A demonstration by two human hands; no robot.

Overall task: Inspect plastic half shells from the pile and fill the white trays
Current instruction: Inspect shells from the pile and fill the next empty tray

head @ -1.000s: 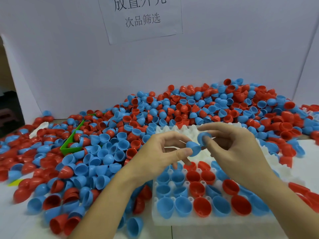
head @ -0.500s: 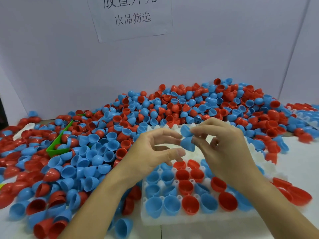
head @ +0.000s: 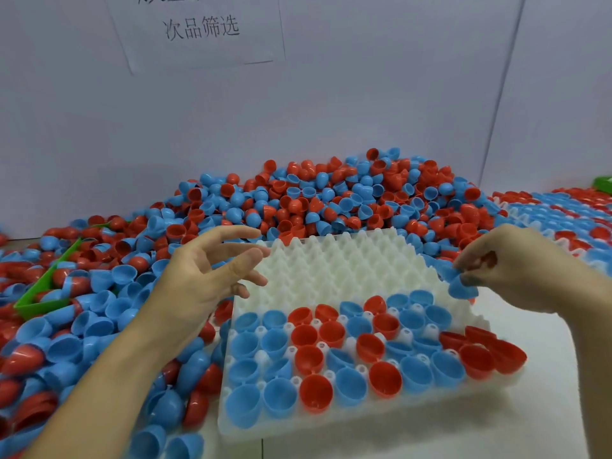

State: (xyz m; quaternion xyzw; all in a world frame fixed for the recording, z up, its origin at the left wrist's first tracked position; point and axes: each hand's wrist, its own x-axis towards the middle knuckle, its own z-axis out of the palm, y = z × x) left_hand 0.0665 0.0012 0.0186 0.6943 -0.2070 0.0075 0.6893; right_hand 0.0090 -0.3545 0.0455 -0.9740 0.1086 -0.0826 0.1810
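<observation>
A white tray (head: 334,270) lies in front of me, its near rows filled with red and blue half shells and its far rows bare. My right hand (head: 510,266) pinches blue half shells (head: 460,286) at the tray's right edge. My left hand (head: 205,273) hovers over the tray's left edge with fingers spread and holds nothing. A big pile of red and blue half shells (head: 331,200) spreads behind and to the left of the tray.
A green bin (head: 43,293) sits half buried in shells at the left. Another filled white tray (head: 559,220) lies at the far right. A white wall with a paper sign (head: 198,28) stands behind the pile. Stacked red shells (head: 490,349) rest at the tray's right side.
The hands have parted: my right hand carried the blue shells to the tray's right edge, and my left hand let go and opened. The view shifted right.
</observation>
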